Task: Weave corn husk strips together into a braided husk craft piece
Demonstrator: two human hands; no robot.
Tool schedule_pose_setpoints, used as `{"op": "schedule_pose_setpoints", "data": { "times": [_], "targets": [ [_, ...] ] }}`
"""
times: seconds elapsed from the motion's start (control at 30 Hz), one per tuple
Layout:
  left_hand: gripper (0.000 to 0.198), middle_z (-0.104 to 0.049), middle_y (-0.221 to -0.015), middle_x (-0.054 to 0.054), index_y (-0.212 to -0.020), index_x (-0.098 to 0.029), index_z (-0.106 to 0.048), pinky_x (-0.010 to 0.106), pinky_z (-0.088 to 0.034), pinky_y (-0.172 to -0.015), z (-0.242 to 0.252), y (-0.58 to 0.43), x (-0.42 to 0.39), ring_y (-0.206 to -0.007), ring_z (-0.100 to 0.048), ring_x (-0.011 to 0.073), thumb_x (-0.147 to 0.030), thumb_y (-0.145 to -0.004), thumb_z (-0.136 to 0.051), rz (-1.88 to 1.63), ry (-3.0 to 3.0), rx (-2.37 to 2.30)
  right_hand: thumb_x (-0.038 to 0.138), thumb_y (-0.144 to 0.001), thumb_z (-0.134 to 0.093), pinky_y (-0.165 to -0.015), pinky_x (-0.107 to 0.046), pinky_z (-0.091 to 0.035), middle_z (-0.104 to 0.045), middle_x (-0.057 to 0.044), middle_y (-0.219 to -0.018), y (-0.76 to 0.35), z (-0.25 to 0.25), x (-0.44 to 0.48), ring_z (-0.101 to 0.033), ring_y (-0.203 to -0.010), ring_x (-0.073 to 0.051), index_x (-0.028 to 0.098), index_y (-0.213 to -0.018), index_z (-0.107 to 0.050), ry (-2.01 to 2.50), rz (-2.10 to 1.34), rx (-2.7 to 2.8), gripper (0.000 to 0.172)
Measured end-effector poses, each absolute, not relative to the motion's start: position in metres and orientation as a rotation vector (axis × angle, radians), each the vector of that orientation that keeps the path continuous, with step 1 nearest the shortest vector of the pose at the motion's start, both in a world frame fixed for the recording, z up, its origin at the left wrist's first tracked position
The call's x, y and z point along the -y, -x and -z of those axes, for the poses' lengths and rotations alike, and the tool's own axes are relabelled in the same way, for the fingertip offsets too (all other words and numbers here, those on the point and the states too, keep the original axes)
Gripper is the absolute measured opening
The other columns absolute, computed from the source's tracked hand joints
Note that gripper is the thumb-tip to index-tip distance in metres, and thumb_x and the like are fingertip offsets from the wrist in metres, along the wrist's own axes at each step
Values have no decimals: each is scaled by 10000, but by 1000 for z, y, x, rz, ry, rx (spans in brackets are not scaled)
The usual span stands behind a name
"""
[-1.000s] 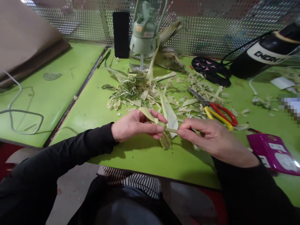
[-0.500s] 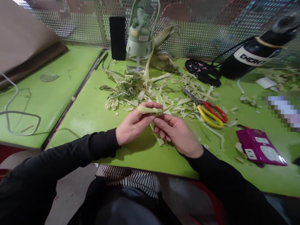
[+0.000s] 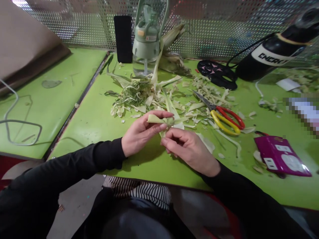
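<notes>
A pale green rolled piece of corn husk point(image 3: 155, 119) lies across my left hand point(image 3: 139, 132), pinched between its thumb and fingers. Below and to the right of that piece, my right hand point(image 3: 190, 149) is closed in a pinch at what looks like a thin husk strip; the fingers hide most of it. Long flat husk strips point(image 3: 170, 103) run behind both hands. Husk scraps point(image 3: 142, 96) and shavings form a heap beyond them. Scissors point(image 3: 223, 116) with one red and one yellow handle lie to the right, blades pointing away.
A clear-and-green water bottle point(image 3: 146, 48) and a dark phone point(image 3: 123, 39) stand at the back, near dried husks point(image 3: 174, 63). At right are a black bottle point(image 3: 261, 59), a black palette-shaped object point(image 3: 216, 74) and a purple packet point(image 3: 282, 156). Brown paper point(image 3: 30, 43) covers the far left.
My right hand has drawn slightly down and away from my left, still pinching. The rolled husk piece has turned a little and shows a wider end. The view has shifted slightly.
</notes>
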State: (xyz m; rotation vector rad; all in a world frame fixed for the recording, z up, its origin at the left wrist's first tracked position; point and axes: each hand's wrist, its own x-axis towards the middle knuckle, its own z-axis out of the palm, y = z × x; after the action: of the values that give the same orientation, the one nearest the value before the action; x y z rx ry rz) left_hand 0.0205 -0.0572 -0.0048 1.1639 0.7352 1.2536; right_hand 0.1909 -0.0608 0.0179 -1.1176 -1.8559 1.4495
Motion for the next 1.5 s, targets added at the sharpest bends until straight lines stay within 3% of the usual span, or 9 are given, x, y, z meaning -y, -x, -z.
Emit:
{"op": "schedule_pose_setpoints", "data": {
  "times": [0.13, 0.4, 0.63, 0.87, 1.1, 1.3, 1.4, 1.5],
  "targets": [
    [120, -679, -1142, 45, -928, -193, -679, 307, -495, -947, 4, -19, 57, -1033, -633, 165, -277, -849, -710, -1219, -1129, -710, 266, -874, -591, -446, -216, -359, -525, 54, -538, -191, -15, 62, -458, -463, -67, 203, -638, -526, 1089, -1414, 1929, 253],
    [204, -672, -1080, 7, -1094, -248, -693, 273, -487, -949, 8, -13, 51, -986, -624, 118, -249, -893, -663, -1202, -1098, -671, 478, -868, -656, -365, -192, -327, -606, 38, -625, -194, -9, 59, -469, -435, -52, 193, -876, -655, 1148, -1493, 1546, 285],
    [187, -672, -1097, 17, -1021, -221, -711, 279, -489, -958, 5, -17, 52, -1027, -627, 140, -204, -834, -718, -1223, -1157, -744, 431, -760, -780, -341, -184, -290, -499, 73, -525, -191, -1, 55, -383, -403, -43, 198, -804, -668, 1167, -1499, 1302, 262],
    [202, -686, -1045, 43, -1028, -188, -700, 301, -502, -925, 6, -15, 51, -1002, -635, 169, -232, -832, -719, -1235, -1228, -826, 357, -847, -687, -379, -221, -291, -496, 61, -539, -192, -10, 60, -381, -422, -59, 210, -773, -629, 1218, -1247, 1477, 175],
    [153, -678, -1141, 42, -1013, -184, -676, 300, -517, -956, 6, -13, 46, -983, -669, 136, -218, -864, -686, -1256, -1102, -767, 278, -876, -639, -449, -226, -327, -527, 55, -587, -192, -15, 66, -424, -479, -67, 212, -820, -651, 1126, -1094, 1754, 88],
    [200, -672, -1152, 45, -1058, -185, -659, 302, -536, -926, 5, -9, 45, -947, -688, 140, -247, -870, -686, -1183, -980, -748, 409, -915, -590, -459, -238, -340, -512, 34, -494, -195, -14, 61, -436, -448, -74, 183, -617, -625, 1077, -1275, 2141, 375],
    [205, -676, -1105, 34, -1083, -195, -668, 272, -521, -935, 7, -11, 47, -959, -671, 123, -246, -884, -673, -1162, -1001, -703, 457, -859, -664, -444, -228, -349, -564, 33, -581, -195, -12, 57, -448, -461, -69, 186, -728, -635, 1269, -1222, 1886, 303],
    [172, -663, -1151, 41, -1027, -185, -682, 249, -534, -876, 8, -13, 48, -905, -654, 104, -260, -873, -687, -1180, -1066, -673, 482, -842, -676, -415, -216, -366, -603, 29, -637, -194, -11, 55, -454, -446, -59, 183, -787, -630, 1266, -1378, 1738, 308]
  ]
}}
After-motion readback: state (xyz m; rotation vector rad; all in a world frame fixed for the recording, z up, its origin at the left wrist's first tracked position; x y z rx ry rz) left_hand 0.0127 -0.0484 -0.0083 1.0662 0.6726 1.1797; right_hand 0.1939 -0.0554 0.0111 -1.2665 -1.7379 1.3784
